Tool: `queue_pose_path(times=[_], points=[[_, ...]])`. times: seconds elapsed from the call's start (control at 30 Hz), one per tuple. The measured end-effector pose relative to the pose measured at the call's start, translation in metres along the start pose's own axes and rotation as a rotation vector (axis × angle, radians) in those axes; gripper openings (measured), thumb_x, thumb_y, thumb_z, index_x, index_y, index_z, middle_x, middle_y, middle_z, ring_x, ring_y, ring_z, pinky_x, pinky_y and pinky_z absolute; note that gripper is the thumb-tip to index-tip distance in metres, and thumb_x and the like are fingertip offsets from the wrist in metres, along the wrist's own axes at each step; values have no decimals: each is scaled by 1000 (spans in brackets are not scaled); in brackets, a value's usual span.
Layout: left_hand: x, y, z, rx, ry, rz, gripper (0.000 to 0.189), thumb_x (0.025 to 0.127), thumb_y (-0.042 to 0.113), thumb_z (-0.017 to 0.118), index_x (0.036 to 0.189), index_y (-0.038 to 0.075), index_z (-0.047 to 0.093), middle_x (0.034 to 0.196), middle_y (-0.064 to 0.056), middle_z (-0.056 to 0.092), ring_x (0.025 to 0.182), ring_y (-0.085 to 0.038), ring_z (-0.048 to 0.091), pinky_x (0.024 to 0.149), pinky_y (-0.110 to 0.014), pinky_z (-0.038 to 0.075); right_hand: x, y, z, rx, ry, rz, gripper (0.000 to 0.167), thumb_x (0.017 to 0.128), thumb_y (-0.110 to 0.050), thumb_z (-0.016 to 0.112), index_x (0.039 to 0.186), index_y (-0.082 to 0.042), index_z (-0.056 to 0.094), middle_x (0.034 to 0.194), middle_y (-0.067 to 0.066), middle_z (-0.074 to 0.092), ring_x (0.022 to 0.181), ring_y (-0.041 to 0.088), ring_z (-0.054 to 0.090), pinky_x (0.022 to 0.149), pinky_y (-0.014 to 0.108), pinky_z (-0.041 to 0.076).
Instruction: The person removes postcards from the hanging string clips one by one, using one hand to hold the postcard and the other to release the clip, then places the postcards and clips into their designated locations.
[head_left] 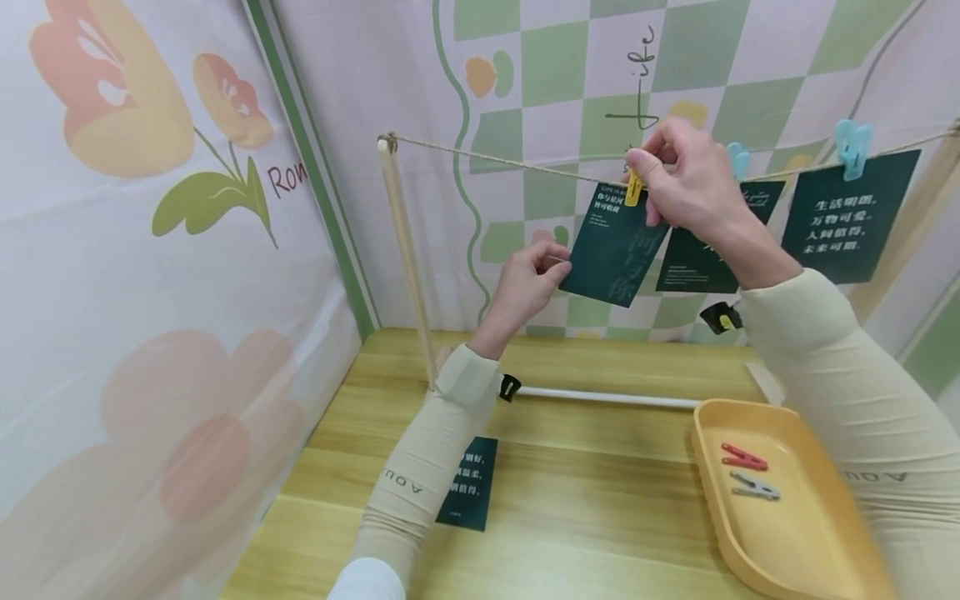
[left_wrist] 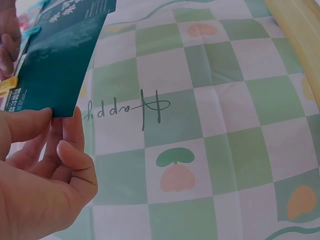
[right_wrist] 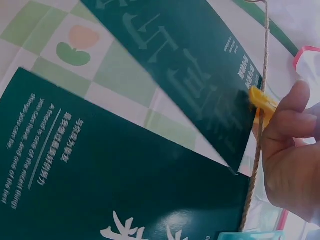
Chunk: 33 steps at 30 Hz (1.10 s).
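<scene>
My left hand (head_left: 528,282) pinches the lower left corner of a dark green printed card (head_left: 609,246), thumb on one face, as the left wrist view shows. The card hangs tilted from a twine line (head_left: 502,162). At its top edge my right hand (head_left: 693,179) pinches a yellow clothespin (head_left: 633,188); in the right wrist view the clothespin (right_wrist: 261,102) sits over the twine and the card's edge. Right beside it hangs a second green card (head_left: 693,262), partly behind my right hand, under a light blue clothespin (head_left: 738,158).
A third card (head_left: 836,221) hangs farther right from another blue clothespin (head_left: 853,148). The twine is tied to a wooden post (head_left: 405,250). Below, a yellow tray (head_left: 712,492) holds a red clothespin (head_left: 744,457) and a grey one (head_left: 754,486). Another card (head_left: 474,487) lies under my left forearm.
</scene>
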<state>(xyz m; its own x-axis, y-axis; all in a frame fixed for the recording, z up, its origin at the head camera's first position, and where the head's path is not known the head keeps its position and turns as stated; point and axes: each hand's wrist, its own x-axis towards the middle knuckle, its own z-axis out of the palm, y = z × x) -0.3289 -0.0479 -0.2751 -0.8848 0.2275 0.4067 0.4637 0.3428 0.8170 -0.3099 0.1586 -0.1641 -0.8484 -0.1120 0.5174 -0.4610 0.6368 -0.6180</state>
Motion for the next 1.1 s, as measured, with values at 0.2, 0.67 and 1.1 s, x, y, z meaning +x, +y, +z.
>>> queue_pose_path(times=[0.2,0.67,1.1], points=[[0,1,-1,14,-7,-5,16,96,16,64,109,9,69,103,-6,71,83,-15,58,66,-19,47,2,0,-1,100,69,-86,15,101,-29,53,93,-17,56,88,-12,66,40,16,53,42,21,43],[-6,-3,-7,-20,-21,-45,11,94,16,67,102,9,69,95,-7,73,78,-12,63,65,-22,49,-2,-4,-4,256,252,-169,11,99,-22,58,88,-19,58,92,-14,70,40,10,49,40,17,41],[-24,-10,-16,-73,-74,-78,8,95,13,64,101,6,64,92,-9,72,76,-17,68,74,-24,57,-25,-8,-8,181,200,-157,9,99,-25,57,106,-22,52,98,-15,65,41,9,51,44,17,44]])
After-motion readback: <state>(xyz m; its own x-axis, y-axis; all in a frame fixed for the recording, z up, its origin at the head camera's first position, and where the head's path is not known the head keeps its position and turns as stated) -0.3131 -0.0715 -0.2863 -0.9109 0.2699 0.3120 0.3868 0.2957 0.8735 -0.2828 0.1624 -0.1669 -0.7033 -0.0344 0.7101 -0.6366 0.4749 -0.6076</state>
